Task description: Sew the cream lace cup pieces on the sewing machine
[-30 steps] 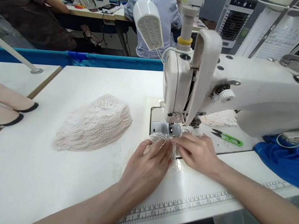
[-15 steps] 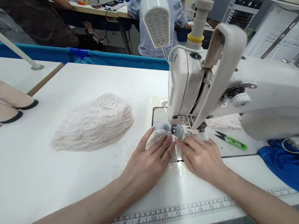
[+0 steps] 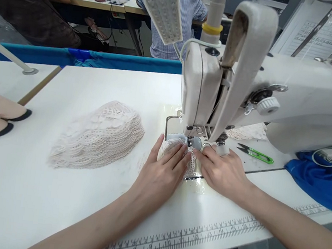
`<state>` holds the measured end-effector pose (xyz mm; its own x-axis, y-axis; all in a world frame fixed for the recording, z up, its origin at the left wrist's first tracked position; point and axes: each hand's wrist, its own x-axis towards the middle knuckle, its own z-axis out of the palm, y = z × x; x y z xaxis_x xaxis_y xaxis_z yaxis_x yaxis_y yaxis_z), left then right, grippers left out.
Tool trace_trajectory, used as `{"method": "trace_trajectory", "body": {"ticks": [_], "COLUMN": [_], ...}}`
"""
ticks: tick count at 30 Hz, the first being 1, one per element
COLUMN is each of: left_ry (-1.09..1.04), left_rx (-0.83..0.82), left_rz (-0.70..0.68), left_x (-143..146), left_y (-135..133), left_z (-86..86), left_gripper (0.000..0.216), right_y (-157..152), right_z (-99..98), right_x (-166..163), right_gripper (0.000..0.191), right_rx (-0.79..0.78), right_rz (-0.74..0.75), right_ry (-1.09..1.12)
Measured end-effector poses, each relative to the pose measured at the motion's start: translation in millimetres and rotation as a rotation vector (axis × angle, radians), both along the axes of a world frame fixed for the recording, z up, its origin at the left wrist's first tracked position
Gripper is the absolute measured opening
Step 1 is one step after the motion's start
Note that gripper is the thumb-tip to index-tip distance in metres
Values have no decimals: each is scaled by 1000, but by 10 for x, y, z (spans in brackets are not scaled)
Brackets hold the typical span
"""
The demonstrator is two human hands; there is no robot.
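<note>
A small piece of white lace [image 3: 191, 168] lies under the presser foot [image 3: 189, 141] of a white sewing machine [image 3: 199, 90]. My left hand [image 3: 160, 172] rests flat on the lace, fingers stretched toward the needle area. On the other side, my right hand [image 3: 223, 170] has its fingers bent and closed on the lace edge, just right of the foot. Both hands' fingertips nearly meet and cover part of the lace. The needle tip is hard to make out. A stack of cream lace pieces [image 3: 100, 136] lies on the table to the left.
Green-handled thread snips [image 3: 256, 153] lie right of the machine head, near more lace [image 3: 248, 131]. Blue cloth [image 3: 319, 179] is bunched at the right. A ruler strip [image 3: 182, 239] runs along the front edge. Two leg-shaped forms [image 3: 2, 104] stick in from the left. Other people sit beyond.
The head view has shifted slightly, so the machine and lace stack appear a little further left. My hands stay on the lace at the presser foot, in nearly the same pose.
</note>
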<state>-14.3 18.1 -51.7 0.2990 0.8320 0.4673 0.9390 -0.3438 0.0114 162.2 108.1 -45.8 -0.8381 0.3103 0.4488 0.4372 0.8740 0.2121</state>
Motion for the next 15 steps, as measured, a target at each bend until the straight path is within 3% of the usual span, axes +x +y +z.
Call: {"method": "trace_trajectory", "body": {"ticks": [15], "left_ry": [15], "left_rx": [36], "left_rz": [3], "left_x": [0], "left_y": [14], "left_z": [-15], "left_gripper": [29], "right_y": [5], "right_z": [36], "right_x": [-4], "right_gripper": [28], "right_rx": [-29], "right_rz": [-18], "right_ry": [-25]}}
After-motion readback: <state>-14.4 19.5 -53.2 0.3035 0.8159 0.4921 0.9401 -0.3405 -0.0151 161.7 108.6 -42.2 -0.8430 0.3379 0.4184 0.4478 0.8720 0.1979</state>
